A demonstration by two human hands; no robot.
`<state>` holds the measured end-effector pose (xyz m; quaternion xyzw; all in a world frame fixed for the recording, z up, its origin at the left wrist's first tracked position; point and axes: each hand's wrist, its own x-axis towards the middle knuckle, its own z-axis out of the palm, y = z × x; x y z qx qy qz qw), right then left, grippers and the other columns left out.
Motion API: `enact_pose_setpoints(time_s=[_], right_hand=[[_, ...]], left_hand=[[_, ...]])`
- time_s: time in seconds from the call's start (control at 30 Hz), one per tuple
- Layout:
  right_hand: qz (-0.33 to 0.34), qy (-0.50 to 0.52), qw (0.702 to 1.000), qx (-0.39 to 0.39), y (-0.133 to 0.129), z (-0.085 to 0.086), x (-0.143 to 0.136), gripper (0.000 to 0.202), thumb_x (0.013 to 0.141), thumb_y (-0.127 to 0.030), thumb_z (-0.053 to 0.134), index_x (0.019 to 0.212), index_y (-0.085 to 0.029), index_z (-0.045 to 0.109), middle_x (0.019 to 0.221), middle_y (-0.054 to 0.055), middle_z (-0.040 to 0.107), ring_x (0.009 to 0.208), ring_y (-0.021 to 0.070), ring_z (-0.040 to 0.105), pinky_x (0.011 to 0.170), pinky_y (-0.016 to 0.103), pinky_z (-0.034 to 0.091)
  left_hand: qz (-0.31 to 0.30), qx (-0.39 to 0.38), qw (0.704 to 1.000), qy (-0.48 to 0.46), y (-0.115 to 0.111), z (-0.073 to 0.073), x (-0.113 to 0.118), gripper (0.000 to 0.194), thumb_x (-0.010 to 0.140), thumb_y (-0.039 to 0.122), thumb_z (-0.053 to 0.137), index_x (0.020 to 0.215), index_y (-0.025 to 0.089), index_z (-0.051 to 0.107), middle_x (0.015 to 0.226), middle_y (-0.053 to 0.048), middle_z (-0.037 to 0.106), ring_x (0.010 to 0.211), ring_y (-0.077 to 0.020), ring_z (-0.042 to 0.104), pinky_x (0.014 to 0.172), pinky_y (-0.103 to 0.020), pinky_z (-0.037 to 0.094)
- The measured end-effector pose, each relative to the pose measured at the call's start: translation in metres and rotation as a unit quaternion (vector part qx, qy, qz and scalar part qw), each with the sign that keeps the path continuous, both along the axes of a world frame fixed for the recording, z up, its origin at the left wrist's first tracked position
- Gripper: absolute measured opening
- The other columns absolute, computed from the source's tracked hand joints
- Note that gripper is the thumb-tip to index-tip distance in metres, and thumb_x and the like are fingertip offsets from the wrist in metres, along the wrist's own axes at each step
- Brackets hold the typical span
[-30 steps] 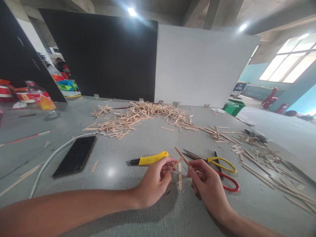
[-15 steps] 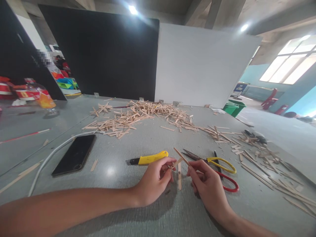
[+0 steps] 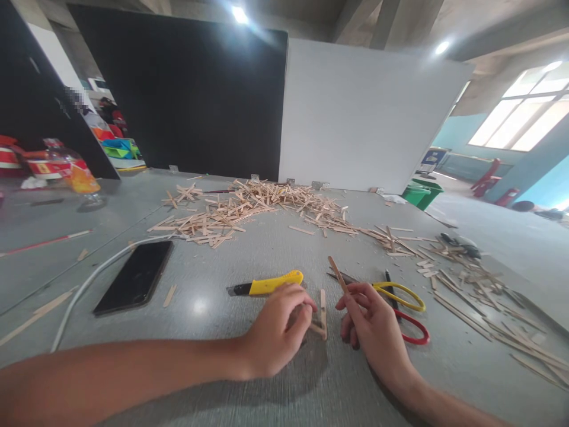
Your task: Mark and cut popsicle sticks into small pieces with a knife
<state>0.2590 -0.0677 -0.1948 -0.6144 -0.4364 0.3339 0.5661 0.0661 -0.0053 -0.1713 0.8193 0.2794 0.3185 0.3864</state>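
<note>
My left hand [image 3: 284,326] is low over the table with its fingers curled in a pinch. A short wooden stick piece [image 3: 317,330] pokes out from under its fingertips and meets the lower end of a flat wooden stick [image 3: 323,311] lying on the table. My right hand [image 3: 373,323] is closed on another wooden stick [image 3: 338,274], which slants up to the left. Just behind my left hand lies a yellow utility knife [image 3: 271,285]. Scissors [image 3: 400,295] with one yellow and one red handle lie partly hidden behind my right hand.
A heap of wooden sticks [image 3: 262,204] spreads across the back, with more loose sticks [image 3: 471,284] on the right. On the left are a phone [image 3: 136,277], a white cable [image 3: 91,281] and a bottle [image 3: 80,175]. A black panel [image 3: 191,95] and a white panel [image 3: 355,112] stand behind.
My left hand has brought the short stick piece down to the near end of the stick on the table. My right hand has drawn its stick slightly right, away from the left hand.
</note>
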Motion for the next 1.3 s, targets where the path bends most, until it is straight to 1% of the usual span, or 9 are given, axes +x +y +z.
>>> enact_pose_setpoints(time_s=[0.13, 0.27, 0.43, 0.53, 0.63, 0.83, 1.03, 1.13, 1.3], right_hand=[[0.002, -0.001, 1.0, 0.009, 0.0, 0.001, -0.001, 0.04, 0.091, -0.059, 0.068, 0.097, -0.022, 0.055, 0.074, -0.002, 0.065, 0.041, 0.0104, 0.056, 0.036, 0.02, 0.04], [0.018, 0.003, 1.0, 0.009, 0.0, 0.002, -0.002, 0.04, 0.091, -0.058, 0.068, 0.097, -0.022, 0.054, 0.075, -0.001, 0.068, 0.041, 0.01, 0.055, 0.037, 0.02, 0.04], [0.084, 0.003, 0.996, -0.009, -0.004, 0.003, -0.006, 0.036, 0.093, -0.057, 0.066, 0.096, -0.023, 0.055, 0.077, 0.001, 0.072, 0.041, 0.01, 0.054, 0.039, 0.022, 0.039], [0.149, -0.067, 0.986, -0.019, -0.009, 0.005, -0.008, 0.028, 0.099, -0.05, 0.061, 0.091, -0.023, 0.061, 0.075, 0.0, 0.071, 0.047, 0.0115, 0.055, 0.046, 0.024, 0.043], [0.192, -0.167, 0.967, -0.015, -0.013, 0.007, -0.009, 0.02, 0.1, -0.039, 0.059, 0.091, -0.025, 0.068, 0.076, 0.0, 0.073, 0.061, 0.0161, 0.061, 0.056, 0.028, 0.047], [0.061, -0.304, 0.947, 0.08, -0.012, 0.006, -0.006, 0.012, 0.097, -0.033, 0.061, 0.098, -0.025, 0.07, 0.103, 0.008, 0.075, 0.099, 0.0282, 0.067, 0.088, 0.044, 0.053], [0.109, -0.442, 0.883, 0.116, -0.016, -0.003, -0.009, 0.009, 0.094, -0.016, 0.06, 0.089, -0.023, 0.06, 0.109, 0.009, 0.071, 0.106, 0.0313, 0.062, 0.095, 0.054, 0.048], [0.127, -0.404, 0.901, 0.094, -0.016, -0.005, -0.007, 0.015, 0.101, -0.018, 0.053, 0.087, -0.024, 0.056, 0.101, 0.007, 0.069, 0.097, 0.0275, 0.063, 0.088, 0.047, 0.049], [0.045, -0.234, 0.971, 0.012, -0.011, -0.002, -0.003, 0.025, 0.105, -0.04, 0.051, 0.085, -0.025, 0.052, 0.072, 0.0, 0.062, 0.065, 0.0194, 0.057, 0.062, 0.033, 0.046]], left_hand=[[-0.106, 0.163, 0.976, 0.1, -0.009, 0.005, -0.003, 0.025, 0.103, 0.024, 0.047, 0.112, 0.017, 0.07, 0.111, -0.012, 0.068, 0.106, -0.0284, 0.06, 0.1, -0.048, 0.042], [-0.136, 0.209, 0.955, 0.161, -0.01, -0.004, -0.002, 0.018, 0.102, 0.023, 0.055, 0.105, 0.015, 0.071, 0.112, -0.013, 0.07, 0.106, -0.0307, 0.062, 0.099, -0.05, 0.043], [-0.049, 0.139, 0.986, 0.081, -0.003, -0.019, 0.0, 0.013, 0.1, 0.013, 0.057, 0.102, 0.018, 0.07, 0.099, -0.008, 0.075, 0.097, -0.0259, 0.066, 0.093, -0.043, 0.048], [0.008, 0.047, 0.999, 0.008, 0.001, -0.018, 0.001, 0.013, 0.098, 0.025, 0.067, 0.11, 0.021, 0.07, 0.112, -0.009, 0.075, 0.107, -0.0268, 0.067, 0.097, -0.041, 0.048], [-0.002, -0.041, 0.999, -0.029, 0.003, -0.01, 0.001, 0.018, 0.099, 0.036, 0.065, 0.097, 0.02, 0.073, 0.101, -0.007, 0.076, 0.097, -0.0238, 0.069, 0.09, -0.037, 0.052], [0.017, -0.099, 0.991, -0.083, 0.002, 0.0, -0.001, 0.021, 0.099, 0.031, 0.056, 0.088, 0.018, 0.067, 0.089, -0.004, 0.069, 0.083, -0.0182, 0.065, 0.075, -0.029, 0.051], [0.003, -0.217, 0.97, -0.111, 0.003, -0.005, 0.001, 0.023, 0.1, 0.04, 0.055, 0.089, 0.02, 0.053, 0.077, -0.001, 0.063, 0.06, -0.0133, 0.059, 0.058, -0.026, 0.051], [-0.001, -0.234, 0.965, -0.115, 0.004, -0.008, 0.003, 0.026, 0.101, 0.045, 0.054, 0.091, 0.023, 0.045, 0.074, 0.002, 0.061, 0.049, -0.0097, 0.051, 0.049, -0.023, 0.045], [0.009, -0.221, 0.97, -0.103, 0.005, -0.007, 0.004, 0.02, 0.099, 0.039, 0.056, 0.097, 0.024, 0.043, 0.066, 0.005, 0.058, 0.054, -0.0119, 0.051, 0.049, -0.021, 0.039]])
